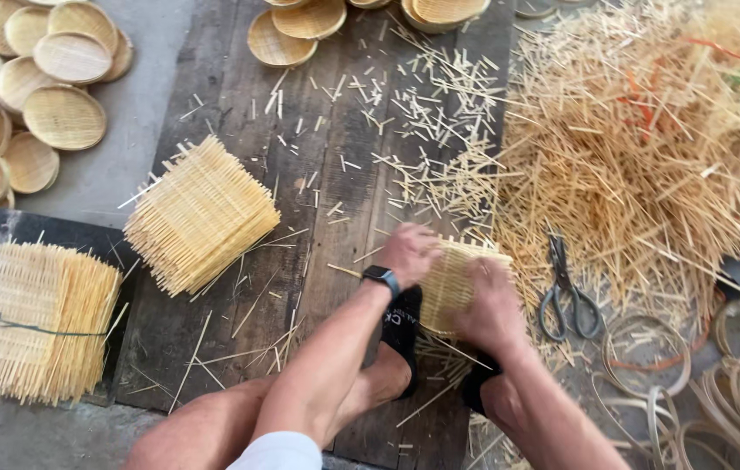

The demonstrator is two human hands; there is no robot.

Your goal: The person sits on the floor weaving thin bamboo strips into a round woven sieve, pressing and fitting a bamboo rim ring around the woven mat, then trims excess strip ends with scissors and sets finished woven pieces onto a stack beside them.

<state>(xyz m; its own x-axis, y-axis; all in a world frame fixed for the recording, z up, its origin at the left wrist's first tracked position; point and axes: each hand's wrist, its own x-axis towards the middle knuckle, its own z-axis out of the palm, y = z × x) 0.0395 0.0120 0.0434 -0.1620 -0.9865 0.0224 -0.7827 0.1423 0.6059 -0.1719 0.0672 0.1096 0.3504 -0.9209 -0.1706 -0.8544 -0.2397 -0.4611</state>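
Both grips, L (409,252) & R (490,306), closed on square woven bamboo mat (452,283); rough dark floor planks (318,261), loose splint pile (639,148), steel scissors (565,292) nearby.

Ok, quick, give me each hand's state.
Left hand: closed on the woven bamboo mat.
Right hand: gripping the same mat.

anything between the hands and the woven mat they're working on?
Nothing visible. The left hand and right hand both rest directly on the woven bamboo mat. The scissors lie apart to its right, amid loose bamboo strips.
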